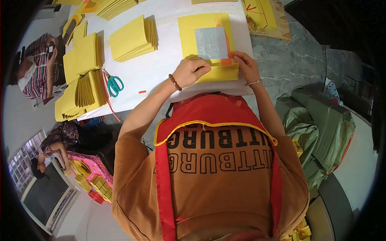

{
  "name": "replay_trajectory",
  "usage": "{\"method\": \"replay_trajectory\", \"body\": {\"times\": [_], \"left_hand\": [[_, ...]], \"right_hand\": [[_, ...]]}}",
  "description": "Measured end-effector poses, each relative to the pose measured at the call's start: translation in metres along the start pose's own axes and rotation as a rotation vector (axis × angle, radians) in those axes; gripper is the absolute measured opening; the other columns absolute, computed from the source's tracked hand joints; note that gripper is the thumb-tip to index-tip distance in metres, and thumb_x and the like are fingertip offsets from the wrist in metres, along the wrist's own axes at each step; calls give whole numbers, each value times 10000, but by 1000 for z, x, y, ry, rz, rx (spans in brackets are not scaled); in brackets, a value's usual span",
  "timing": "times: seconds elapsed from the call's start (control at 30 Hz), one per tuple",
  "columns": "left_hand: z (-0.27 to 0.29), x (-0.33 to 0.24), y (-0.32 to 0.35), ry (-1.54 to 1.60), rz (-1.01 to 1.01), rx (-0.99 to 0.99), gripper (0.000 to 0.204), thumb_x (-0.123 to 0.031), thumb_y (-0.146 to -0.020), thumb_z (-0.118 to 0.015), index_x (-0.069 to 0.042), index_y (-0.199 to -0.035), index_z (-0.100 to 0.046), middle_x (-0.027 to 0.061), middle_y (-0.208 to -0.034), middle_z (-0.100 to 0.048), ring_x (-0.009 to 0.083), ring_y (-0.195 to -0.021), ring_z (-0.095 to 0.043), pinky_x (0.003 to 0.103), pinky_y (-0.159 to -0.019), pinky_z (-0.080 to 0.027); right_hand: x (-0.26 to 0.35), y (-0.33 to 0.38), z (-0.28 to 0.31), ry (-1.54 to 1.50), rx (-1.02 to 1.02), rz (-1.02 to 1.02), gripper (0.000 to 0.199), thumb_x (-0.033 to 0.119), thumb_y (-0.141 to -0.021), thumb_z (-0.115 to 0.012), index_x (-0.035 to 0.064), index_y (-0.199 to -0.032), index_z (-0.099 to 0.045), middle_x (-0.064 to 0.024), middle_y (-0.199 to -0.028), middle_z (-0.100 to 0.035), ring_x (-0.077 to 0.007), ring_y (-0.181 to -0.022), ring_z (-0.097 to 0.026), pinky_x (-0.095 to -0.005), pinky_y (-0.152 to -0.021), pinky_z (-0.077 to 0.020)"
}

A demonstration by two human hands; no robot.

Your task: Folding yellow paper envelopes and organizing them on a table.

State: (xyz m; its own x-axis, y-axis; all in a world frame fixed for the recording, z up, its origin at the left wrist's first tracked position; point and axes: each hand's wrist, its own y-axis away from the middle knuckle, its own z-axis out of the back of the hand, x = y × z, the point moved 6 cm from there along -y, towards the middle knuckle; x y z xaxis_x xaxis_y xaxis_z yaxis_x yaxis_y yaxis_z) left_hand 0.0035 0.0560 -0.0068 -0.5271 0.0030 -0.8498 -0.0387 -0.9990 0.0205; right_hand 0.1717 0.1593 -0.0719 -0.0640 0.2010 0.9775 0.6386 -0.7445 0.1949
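Observation:
A sheet of yellow paper (pixel 185 34) lies on the white table in front of me, with a silver foil square (pixel 211 43) and an orange-red strip (pixel 228 38) on it. Its near part is raised in a narrow fold. My left hand (pixel 191 74), wearing a brown bead bracelet, is closed on the left end of that fold, thumb and fingers together. At the other end my right hand (pixel 247 66), with a bangle at the wrist, pinches the paper near the strip. Parts of the fold are hidden beneath my fingers.
Left of the sheet stand a folded yellow paper stack (pixel 132 39) and more yellow bundles (pixel 86 86). Teal-handled scissors (pixel 115 86) lie beside them. Yellow packs rest on a wooden board (pixel 277 34) at the right. Green-wrapped bales (pixel 321 120) stand right of me; two people are at left.

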Motion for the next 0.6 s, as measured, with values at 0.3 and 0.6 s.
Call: {"method": "replay_trajectory", "body": {"times": [0.3, 0.6], "left_hand": [[0, 19, -5, 217, 258, 102, 187, -181, -813, -591, -7, -855, -646, 63, -687, -616, 98, -611, -534, 248, -570, -434], [-5, 27, -7, 310, 300, 113, 156, -149, -801, -574, -7, -801, -639, 22, -639, -576, 74, -600, -492, 230, -553, -401]], "right_hand": [[0, 0, -1, -55, -30, 1, 238, 140, -899, -517, 2, -1082, -583, -39, -1005, -617, -99, -935, -551, -226, -833, -425], [2, 3, 2, -27, -52, -34, 262, 170, -910, -501, 8, -1102, -577, -37, -1050, -605, -96, -961, -538, -229, -865, -407]]}}
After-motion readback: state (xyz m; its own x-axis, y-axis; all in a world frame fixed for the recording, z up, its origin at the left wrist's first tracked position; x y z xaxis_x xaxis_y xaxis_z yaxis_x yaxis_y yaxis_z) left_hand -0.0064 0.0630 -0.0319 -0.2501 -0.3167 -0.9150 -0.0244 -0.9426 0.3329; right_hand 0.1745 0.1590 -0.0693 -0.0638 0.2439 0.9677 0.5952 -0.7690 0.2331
